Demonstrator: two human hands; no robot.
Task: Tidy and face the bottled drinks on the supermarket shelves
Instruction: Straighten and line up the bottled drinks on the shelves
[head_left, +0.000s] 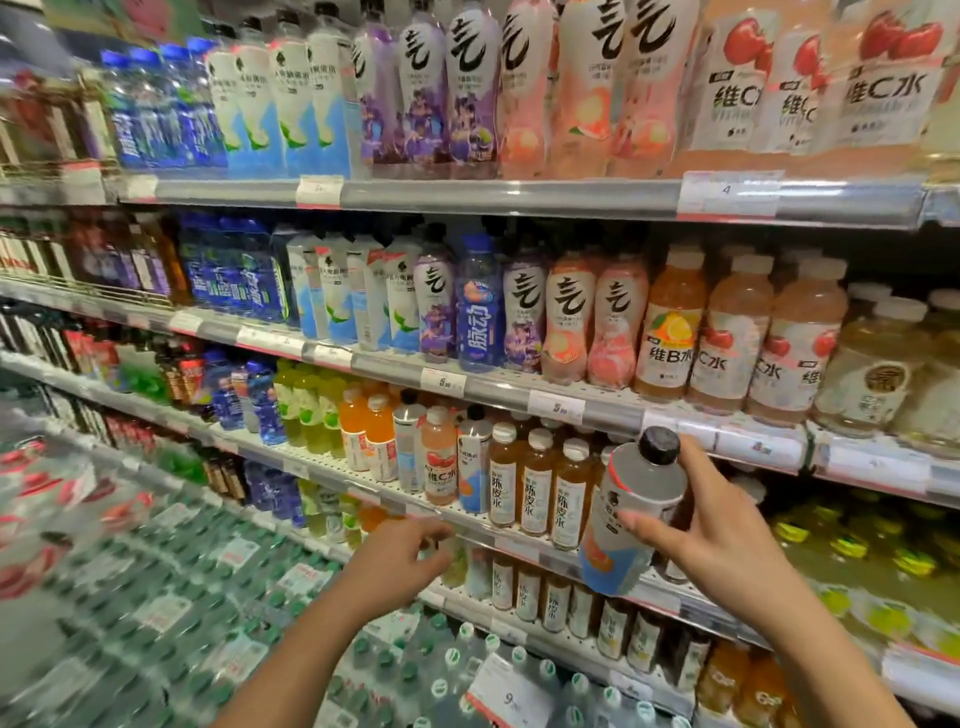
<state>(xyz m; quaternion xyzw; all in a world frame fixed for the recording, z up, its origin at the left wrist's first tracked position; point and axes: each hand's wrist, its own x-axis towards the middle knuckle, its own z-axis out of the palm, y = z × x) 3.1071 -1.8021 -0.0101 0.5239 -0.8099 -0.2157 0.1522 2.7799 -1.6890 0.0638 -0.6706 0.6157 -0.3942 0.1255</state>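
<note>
My right hand grips a white bottle with a black cap and a blue-and-orange base, tilted, in front of the third shelf. My left hand hovers lower left with fingers loosely curled, holding nothing, near the shelf edge. A row of amber tea bottles with white caps stands just left of the held bottle. Beside them stand a peach bottle and a black-capped white bottle. One blue bottle stands among the purple ones on the second shelf.
Shelves of bottled drinks fill the view from top to bottom. Pink and apple-label bottles stand top right, yellow-green bottles low right. Shrink-wrapped packs of green-capped water lie low on the left. Price tags line each shelf rail.
</note>
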